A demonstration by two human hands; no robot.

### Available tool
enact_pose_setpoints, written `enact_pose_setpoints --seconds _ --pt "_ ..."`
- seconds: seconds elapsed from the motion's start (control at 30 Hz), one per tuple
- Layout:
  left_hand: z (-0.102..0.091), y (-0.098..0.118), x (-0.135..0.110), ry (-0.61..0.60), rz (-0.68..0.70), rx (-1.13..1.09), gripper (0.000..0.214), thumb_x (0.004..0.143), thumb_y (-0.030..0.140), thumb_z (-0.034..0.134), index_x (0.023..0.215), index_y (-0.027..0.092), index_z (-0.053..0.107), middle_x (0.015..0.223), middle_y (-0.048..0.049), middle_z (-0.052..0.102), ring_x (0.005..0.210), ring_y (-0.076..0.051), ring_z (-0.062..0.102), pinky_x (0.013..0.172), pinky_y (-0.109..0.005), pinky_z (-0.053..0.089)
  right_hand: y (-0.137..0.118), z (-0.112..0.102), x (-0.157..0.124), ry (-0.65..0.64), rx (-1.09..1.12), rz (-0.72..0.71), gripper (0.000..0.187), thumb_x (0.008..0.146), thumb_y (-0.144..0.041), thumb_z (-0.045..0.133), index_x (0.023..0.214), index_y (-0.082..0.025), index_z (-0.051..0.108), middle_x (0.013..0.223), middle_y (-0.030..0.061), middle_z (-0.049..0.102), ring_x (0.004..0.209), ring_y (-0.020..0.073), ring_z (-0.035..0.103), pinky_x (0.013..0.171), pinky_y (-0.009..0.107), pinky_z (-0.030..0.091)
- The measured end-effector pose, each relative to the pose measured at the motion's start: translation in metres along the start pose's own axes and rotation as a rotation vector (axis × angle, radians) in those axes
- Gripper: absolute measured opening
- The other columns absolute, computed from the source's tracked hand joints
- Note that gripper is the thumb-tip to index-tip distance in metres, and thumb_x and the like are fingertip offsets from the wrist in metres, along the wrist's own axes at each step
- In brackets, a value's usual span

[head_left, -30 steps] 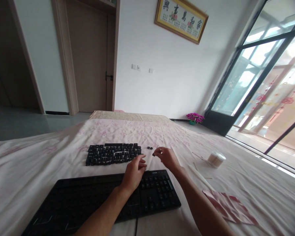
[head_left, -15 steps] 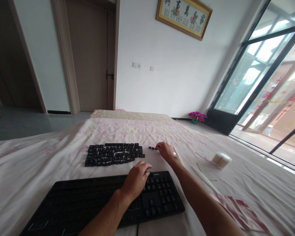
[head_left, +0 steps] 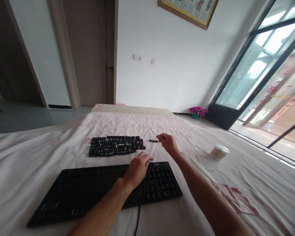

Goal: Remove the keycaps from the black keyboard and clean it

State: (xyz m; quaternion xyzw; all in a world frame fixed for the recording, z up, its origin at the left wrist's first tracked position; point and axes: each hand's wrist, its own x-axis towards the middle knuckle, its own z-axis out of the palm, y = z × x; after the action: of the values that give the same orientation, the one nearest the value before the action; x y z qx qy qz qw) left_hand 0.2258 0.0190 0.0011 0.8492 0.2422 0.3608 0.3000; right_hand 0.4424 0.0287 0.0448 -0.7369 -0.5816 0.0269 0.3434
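Note:
A black keyboard (head_left: 93,193) lies on a pink-flowered sheet (head_left: 27,164) in front of me. My left hand (head_left: 137,168) rests on its upper edge beside the number pad, fingers curled down onto the keys. Beyond it, loose black keycaps (head_left: 115,146) are laid out in rows. A few more keycaps (head_left: 153,141) lie in a short line to their right. My right hand (head_left: 168,143) hovers just right of that short line, fingers loosely bent and apart, nothing visible in them.
A round tub of cotton swabs (head_left: 218,152) stands to the right, with thin sticks (head_left: 201,168) lying near it. A pink packet (head_left: 233,198) lies by my right forearm. A door, a glass wall and a pot of purple flowers (head_left: 198,112) are behind.
My right hand reached out to the short line of keycaps, set one down there and now draws back slightly. My left hand moved from above the keyboard down onto its upper edge.

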Motion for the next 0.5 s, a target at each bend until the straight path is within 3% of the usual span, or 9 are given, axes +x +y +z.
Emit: enact_pose_setpoints --seconds 0.1,0.2,0.33,0.5 --pt "-0.005 0.000 -0.003 0.007 -0.047 0.025 0.026 0.080 0.007 0.049 0.093 0.021 0.067 0.100 -0.0036 0.065 0.096 -0.017 0.059 0.089 -0.030 0.045 -0.034 -0.008 -0.032 0.093 0.567 -0.035 0.044 0.086 -0.054 0.048 0.088 -0.015 0.068 0.056 -0.0018 0.053 0.045 0.0089 0.044 0.045 0.021 0.034" --pt "-0.012 0.000 -0.005 0.003 -0.134 0.026 0.026 0.080 0.010 0.049 0.091 0.021 0.069 0.097 -0.0024 0.067 0.094 -0.017 0.060 0.088 -0.030 0.046 -0.066 -0.008 -0.063 0.105 0.895 0.022 0.041 0.083 -0.054 0.053 0.083 -0.015 0.065 0.048 -0.0063 0.041 0.040 0.0060 0.032 0.040 0.020 0.025" --pt "-0.021 0.000 -0.004 -0.008 -0.165 -0.040 0.027 0.079 0.011 0.047 0.090 0.020 0.070 0.094 -0.0017 0.069 0.091 -0.016 0.062 0.085 -0.027 0.046 -0.089 0.001 -0.085 0.032 1.025 0.096 0.036 0.083 -0.050 0.057 0.078 -0.015 0.064 0.046 -0.0077 0.036 0.039 0.0050 0.028 0.039 0.019 0.019" --pt "-0.029 -0.003 -0.003 -0.039 -0.167 -0.082 0.030 0.076 0.009 0.047 0.090 0.019 0.072 0.091 -0.0024 0.070 0.087 -0.015 0.063 0.082 -0.025 0.046 -0.102 0.005 -0.090 0.097 1.100 0.084 0.033 0.084 -0.048 0.057 0.079 -0.016 0.062 0.045 -0.0079 0.036 0.040 0.0052 0.029 0.040 0.019 0.020"
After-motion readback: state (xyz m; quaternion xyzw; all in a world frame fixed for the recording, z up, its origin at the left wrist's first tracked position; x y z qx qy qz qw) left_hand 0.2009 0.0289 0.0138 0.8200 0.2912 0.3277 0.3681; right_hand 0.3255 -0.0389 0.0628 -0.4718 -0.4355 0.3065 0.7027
